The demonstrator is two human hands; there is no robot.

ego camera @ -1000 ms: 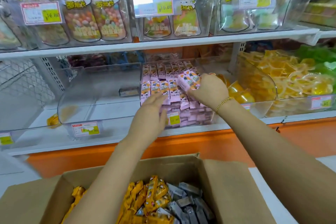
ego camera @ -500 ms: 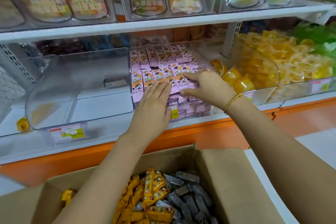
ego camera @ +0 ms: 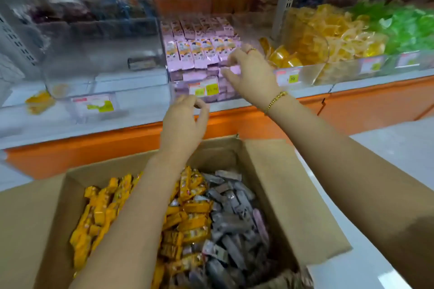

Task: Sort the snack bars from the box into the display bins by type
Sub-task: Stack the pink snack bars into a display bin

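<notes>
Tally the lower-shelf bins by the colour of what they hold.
Pink bars: 1 bin
Orange cups: 1 bin
Yellow sweets: 1 bin
Green sweets: 1 bin
Near-empty bin with one dark bar: 1 bin
Total: 5 bins; the far left is too blurred to count.

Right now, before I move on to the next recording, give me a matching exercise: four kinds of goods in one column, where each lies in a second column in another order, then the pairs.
Things
1. pink packs
2. orange bars
3. grey bars
4. green sweets

Places
A. right part of the cardboard box
B. far right on the lower shelf
C. middle clear bin
D. left and centre of the cardboard box

Pairs: 1-C; 2-D; 3-A; 4-B
</notes>
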